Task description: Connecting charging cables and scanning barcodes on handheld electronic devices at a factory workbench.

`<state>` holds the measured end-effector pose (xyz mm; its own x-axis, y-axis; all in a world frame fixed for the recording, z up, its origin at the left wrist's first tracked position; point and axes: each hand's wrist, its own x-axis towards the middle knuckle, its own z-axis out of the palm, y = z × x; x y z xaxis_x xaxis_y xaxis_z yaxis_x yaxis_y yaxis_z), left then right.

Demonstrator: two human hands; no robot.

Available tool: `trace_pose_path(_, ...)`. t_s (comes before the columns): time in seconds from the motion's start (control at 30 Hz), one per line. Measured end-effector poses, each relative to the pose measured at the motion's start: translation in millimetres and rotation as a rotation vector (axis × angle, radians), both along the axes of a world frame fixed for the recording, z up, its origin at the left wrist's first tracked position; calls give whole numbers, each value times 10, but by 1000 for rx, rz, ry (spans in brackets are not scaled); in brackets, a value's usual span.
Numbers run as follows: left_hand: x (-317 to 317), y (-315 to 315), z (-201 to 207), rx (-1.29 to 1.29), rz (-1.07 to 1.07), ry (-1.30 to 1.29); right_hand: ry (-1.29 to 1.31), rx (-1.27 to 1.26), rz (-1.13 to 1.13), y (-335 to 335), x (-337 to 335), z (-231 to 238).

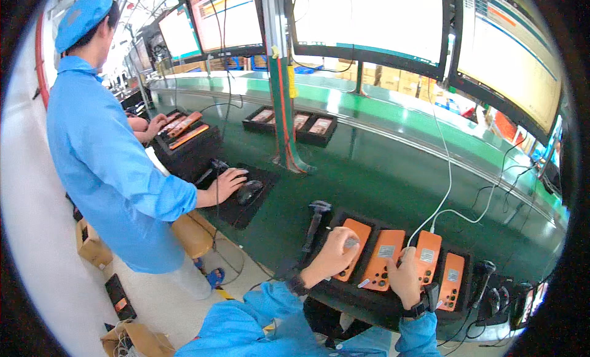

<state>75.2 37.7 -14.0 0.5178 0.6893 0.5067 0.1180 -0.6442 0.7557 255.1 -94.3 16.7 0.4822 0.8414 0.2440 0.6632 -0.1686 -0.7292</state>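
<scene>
my hands are apart, both low over the tray. my right hand [404, 283] looks pinched on the end of a white cable [450, 172], between the second phone [385, 251] and the third phone [428, 255]. my left hand [335, 257] curls over the first phone [361, 234]; i can't tell whether its fingers grip anything. all four orange phones lie back up in the black tray [469, 266], the fourth phone [453, 276] just right of my right hand.

i judge that i'm handling cable ends at the phones: a second cable [432, 230] meets the third one's far end. the next move seems to call for lining up the plug in my right hand while my left steadies a phone.

the tray walls and the narrow gaps between phones limit my fingers. a scanner [314, 225] stands beyond my left hand, another scanner [483, 274] right of the tray. ahead, the green bench [369, 166] offers room, but both cables cross it. farther left, a co-worker's hand [230, 183] rests by a mouse [249, 191].
</scene>
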Motion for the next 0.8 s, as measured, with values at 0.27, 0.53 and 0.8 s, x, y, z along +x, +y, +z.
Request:
trace_pose_path(0.27, 321, -378, 249, -119, -32, -160, 105, 32, 145, -437, -46, 247)
trace_pose_path(0.53, 314, -574, 478, -382, -361, -125, -57, -10, 346, -837, 19, 881)
trace_pose_path(0.8, 329, -554, 615, -374, -402, -247, 184, 215, 258, -626, 93, 1220)
